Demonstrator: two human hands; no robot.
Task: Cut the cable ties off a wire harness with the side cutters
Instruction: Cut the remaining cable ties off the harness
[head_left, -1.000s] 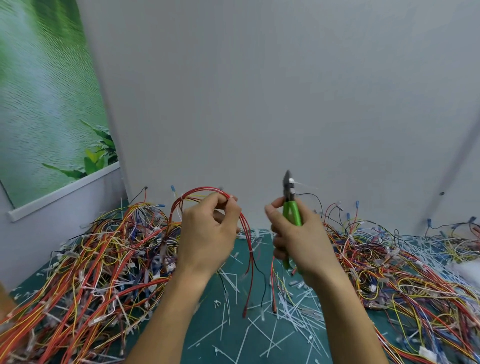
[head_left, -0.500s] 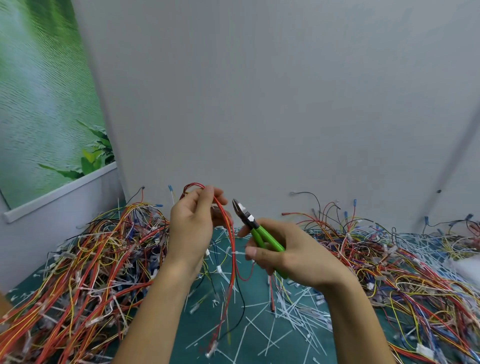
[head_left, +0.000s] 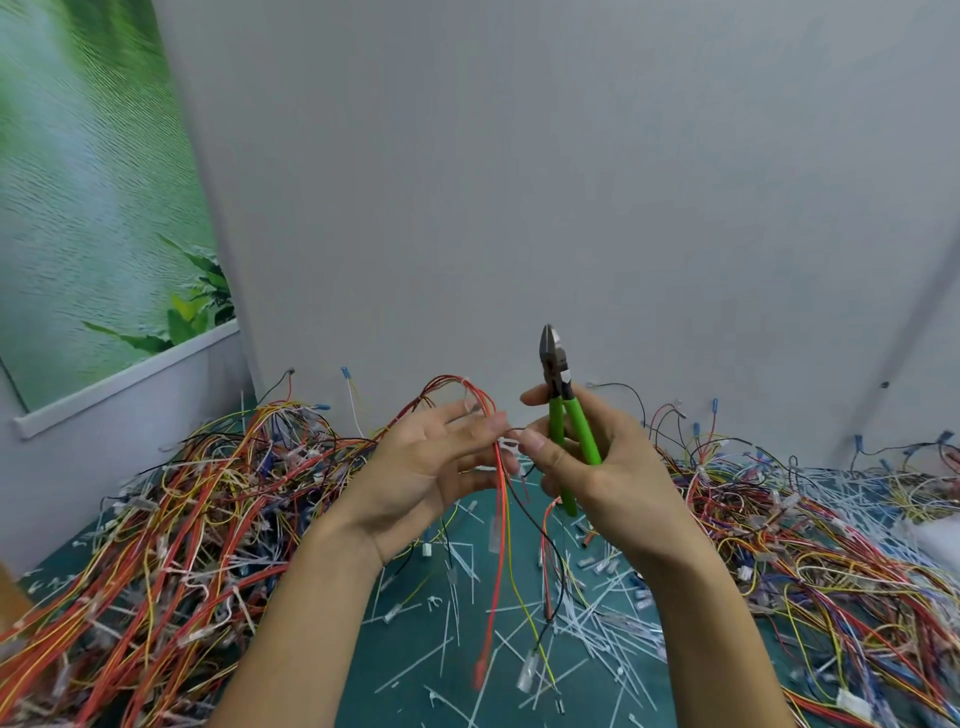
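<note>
At centre frame our right hand (head_left: 618, 467) grips the green-handled side cutters (head_left: 563, 395), blades up and closed. Our left hand (head_left: 421, 473), fingers nearly straight, carries the wire harness (head_left: 498, 499), which is draped over its fingertips and dangles between both hands. Below, a teal mat (head_left: 415, 670) lies strewn with white cut ties (head_left: 597, 618) between heaps of coloured wire (head_left: 182, 519); a grey wall (head_left: 519, 182) rises behind, with a leafy green poster (head_left: 78, 208) at upper left.

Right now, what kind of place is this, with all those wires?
Probably a workbench for stripping down wire bundles: heaps of coloured wires, snipped white ties on the green mat, green cutters in the right hand.
</note>
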